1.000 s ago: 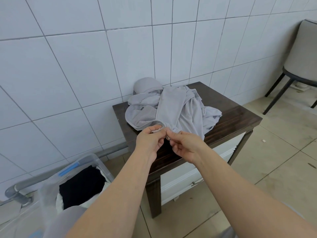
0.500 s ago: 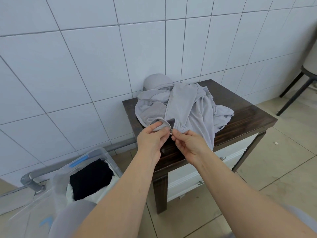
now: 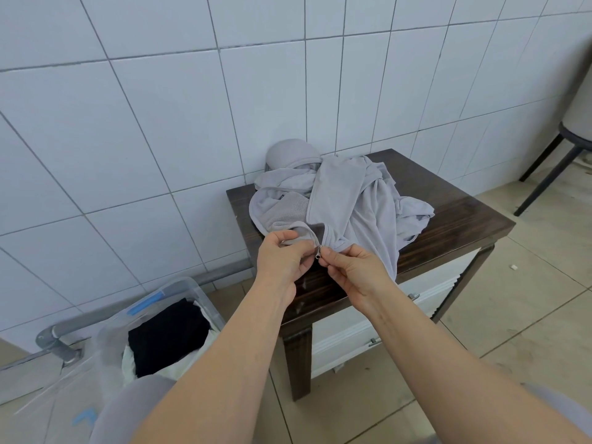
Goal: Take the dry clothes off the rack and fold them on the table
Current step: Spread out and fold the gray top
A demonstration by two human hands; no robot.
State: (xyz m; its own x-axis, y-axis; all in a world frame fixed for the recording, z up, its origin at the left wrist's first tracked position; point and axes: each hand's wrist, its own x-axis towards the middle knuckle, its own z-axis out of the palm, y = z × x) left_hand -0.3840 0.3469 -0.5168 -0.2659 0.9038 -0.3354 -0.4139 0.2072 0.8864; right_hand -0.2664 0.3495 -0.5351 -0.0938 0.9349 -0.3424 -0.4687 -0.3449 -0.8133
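A light grey zip jacket (image 3: 349,200) lies crumpled on the dark wooden table (image 3: 461,219), its hood bunched against the tiled wall. Both my hands work at its near hem over the table's front edge. My left hand (image 3: 282,257) pinches the left hem edge beside the zip. My right hand (image 3: 349,270) pinches the right hem edge, its fingertips at the small metal zip slider (image 3: 318,254). The two hem edges meet between my hands. No rack is in view.
A clear plastic bin (image 3: 179,293) with black and white clothes stands on the floor at lower left. A grey metal pipe (image 3: 96,318) runs along the wall base. A white drawer unit (image 3: 384,318) sits under the table. A dark-legged chair (image 3: 554,161) stands at far right.
My hands stay at the jacket's hem and the zip slider has come into sight between my fingertips. The view has shifted slightly left and down.
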